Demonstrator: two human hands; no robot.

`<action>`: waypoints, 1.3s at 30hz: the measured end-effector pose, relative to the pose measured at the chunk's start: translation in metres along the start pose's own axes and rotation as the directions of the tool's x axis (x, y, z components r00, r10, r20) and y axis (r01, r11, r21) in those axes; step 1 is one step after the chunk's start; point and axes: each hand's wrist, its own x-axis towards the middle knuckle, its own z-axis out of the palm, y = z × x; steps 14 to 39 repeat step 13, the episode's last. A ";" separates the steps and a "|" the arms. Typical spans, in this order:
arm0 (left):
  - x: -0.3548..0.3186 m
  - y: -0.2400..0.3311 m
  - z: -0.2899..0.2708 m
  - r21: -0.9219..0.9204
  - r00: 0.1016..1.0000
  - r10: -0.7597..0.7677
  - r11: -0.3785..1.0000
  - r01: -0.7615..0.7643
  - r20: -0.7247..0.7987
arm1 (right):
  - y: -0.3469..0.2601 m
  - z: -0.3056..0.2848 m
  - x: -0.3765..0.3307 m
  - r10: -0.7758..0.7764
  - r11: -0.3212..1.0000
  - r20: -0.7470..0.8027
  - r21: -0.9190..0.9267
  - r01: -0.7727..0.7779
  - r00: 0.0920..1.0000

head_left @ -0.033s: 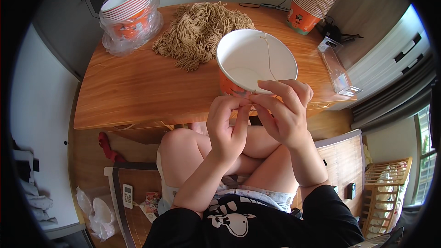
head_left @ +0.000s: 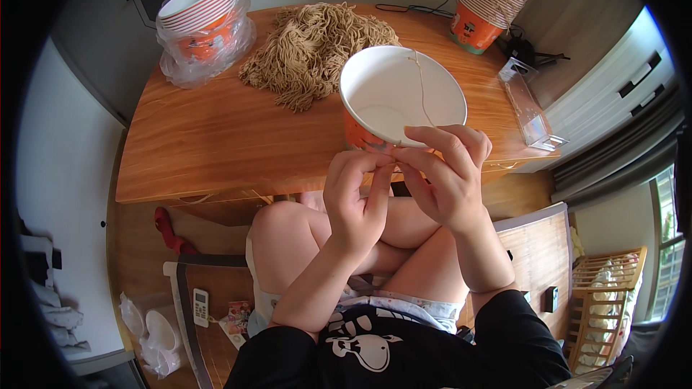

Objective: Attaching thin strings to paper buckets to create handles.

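A large paper bucket (head_left: pixel 371 79), white inside and orange outside, stands at the near edge of the wooden table. A thin tan cord (head_left: pixel 423 94) hangs over its far rim and runs down the inside toward my right hand. Thumb and fingers pinched together, my left hand (head_left: pixel 355 202) holds the cord just in front of the near rim. Beside it my right hand (head_left: pixel 448 176) pinches the cord as well, its fingertips almost touching the left ones. My fingers hide the cord's end. Behind the bucket lies a heap of tan cords (head_left: pixel 317 47).
Nested paper buckets in clear plastic (head_left: pixel 204 36) stand back left; a taller stack (head_left: pixel 497 3) with cords over it stands back right. A clear acrylic box (head_left: pixel 530 104) lies at the right edge. A remote control (head_left: pixel 201 307) rests beside my seat, above a plastic bag (head_left: pixel 155 338).
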 end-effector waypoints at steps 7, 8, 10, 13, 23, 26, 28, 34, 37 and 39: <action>0.003 0.004 0.000 0.206 0.994 0.106 0.973 -0.101 -0.012 | 0.002 0.001 -0.001 -0.003 1.000 -0.014 -0.013 0.003 1.000; 0.003 0.003 0.000 0.217 0.994 0.108 0.971 -0.104 -0.007 | 0.002 0.001 0.000 0.016 1.000 -0.010 -0.002 -0.016 1.000; 0.002 0.001 0.000 0.227 0.994 0.110 0.968 -0.107 -0.002 | 0.003 0.001 0.001 0.035 0.999 -0.006 0.009 -0.035 0.999; 0.002 0.001 0.001 0.131 0.998 0.057 0.990 -0.057 0.005 | 0.003 -0.002 0.002 0.091 0.991 0.060 0.089 -0.096 0.994; 0.002 0.001 0.001 0.131 0.998 0.057 0.990 -0.057 0.005 | 0.003 -0.002 0.002 0.091 0.991 0.060 0.089 -0.096 0.994; 0.002 0.001 0.001 0.131 0.998 0.057 0.990 -0.057 0.005 | 0.003 -0.002 0.002 0.091 0.991 0.060 0.089 -0.096 0.994; 0.002 0.001 0.001 0.131 0.998 0.057 0.990 -0.057 0.005 | 0.003 -0.002 0.002 0.091 0.991 0.060 0.089 -0.096 0.994; 0.002 0.001 0.001 0.131 0.998 0.057 0.990 -0.057 0.005 | 0.003 -0.002 0.002 0.091 0.991 0.060 0.089 -0.096 0.994; 0.002 0.001 0.001 0.131 0.998 0.057 0.990 -0.057 0.005 | 0.003 -0.002 0.002 0.091 0.991 0.060 0.089 -0.096 0.994; 0.002 0.001 0.001 0.131 0.998 0.057 0.990 -0.057 0.005 | 0.003 -0.002 0.002 0.091 0.991 0.060 0.089 -0.096 0.994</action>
